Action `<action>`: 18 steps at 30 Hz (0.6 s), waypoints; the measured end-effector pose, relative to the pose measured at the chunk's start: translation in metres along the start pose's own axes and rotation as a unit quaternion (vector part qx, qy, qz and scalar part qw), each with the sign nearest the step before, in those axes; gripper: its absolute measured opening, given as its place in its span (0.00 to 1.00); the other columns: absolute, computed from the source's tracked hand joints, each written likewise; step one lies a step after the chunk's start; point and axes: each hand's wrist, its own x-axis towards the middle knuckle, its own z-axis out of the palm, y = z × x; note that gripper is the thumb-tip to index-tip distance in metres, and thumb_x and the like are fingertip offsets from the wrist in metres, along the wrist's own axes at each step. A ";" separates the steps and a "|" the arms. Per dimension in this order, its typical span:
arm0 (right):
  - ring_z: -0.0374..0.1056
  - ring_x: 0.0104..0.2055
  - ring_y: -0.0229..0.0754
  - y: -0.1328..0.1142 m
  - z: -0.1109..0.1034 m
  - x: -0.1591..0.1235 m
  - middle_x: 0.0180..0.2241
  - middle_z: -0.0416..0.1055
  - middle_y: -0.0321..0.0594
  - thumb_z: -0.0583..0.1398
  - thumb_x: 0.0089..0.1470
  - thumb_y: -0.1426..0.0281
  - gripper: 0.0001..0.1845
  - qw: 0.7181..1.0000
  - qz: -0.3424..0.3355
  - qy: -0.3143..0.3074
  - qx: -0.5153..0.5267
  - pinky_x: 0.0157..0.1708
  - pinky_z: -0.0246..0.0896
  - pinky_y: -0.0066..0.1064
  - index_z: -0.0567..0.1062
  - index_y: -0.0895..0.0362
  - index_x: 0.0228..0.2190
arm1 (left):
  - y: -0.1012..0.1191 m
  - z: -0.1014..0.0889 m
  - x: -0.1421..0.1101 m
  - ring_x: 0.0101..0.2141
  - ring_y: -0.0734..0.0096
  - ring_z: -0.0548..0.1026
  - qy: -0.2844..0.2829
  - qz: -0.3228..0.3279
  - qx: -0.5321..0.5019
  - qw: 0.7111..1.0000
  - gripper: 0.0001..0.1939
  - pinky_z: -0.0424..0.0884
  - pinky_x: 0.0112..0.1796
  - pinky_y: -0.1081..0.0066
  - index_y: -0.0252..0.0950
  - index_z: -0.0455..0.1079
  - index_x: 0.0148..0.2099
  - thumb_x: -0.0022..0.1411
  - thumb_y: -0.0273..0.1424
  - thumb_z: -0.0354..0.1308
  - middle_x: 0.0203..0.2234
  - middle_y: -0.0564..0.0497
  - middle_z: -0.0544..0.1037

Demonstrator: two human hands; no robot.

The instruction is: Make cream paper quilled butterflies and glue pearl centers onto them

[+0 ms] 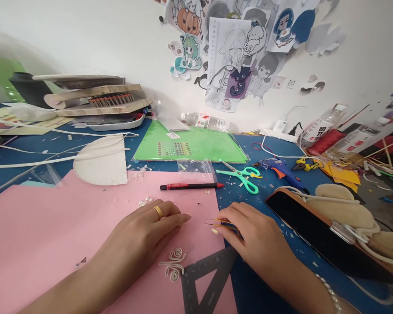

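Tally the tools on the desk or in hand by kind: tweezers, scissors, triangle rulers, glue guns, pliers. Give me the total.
Tweezers, in the right hand: 1
Scissors: 1
Triangle ruler: 1
Glue gun: 1
Pliers: 1
Total: 5

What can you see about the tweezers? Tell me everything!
The tweezers are thin and metal-looking, with yellow arms and greyish pointed tips. The right hand holds them, hiding the rest. They point toward the left hand, tips apart with nothing visible between. The tips are over the pink sheet; whether they touch it, I can't tell.
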 end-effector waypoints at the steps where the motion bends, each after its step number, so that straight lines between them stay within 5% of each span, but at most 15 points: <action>1: 0.67 0.30 0.37 0.000 0.000 0.001 0.27 0.70 0.32 0.59 0.51 0.74 0.04 1.000 0.002 -0.004 0.003 0.27 0.57 0.27 0.73 0.54 0.28 | 0.001 0.001 0.000 0.32 0.67 0.73 0.004 0.002 -0.004 1.000 0.14 0.70 0.32 0.69 0.42 0.69 0.45 0.64 0.26 0.45 0.33 0.51 0.75; 18: 0.65 0.35 0.37 0.006 0.004 0.014 0.32 0.71 0.34 0.60 0.52 0.75 0.06 0.999 -0.038 0.013 0.002 0.34 0.61 0.27 0.77 0.54 0.31 | 0.000 -0.007 0.002 0.33 0.70 0.74 0.040 -0.002 0.000 0.999 0.12 0.69 0.32 0.72 0.43 0.68 0.45 0.65 0.27 0.46 0.33 0.53 0.76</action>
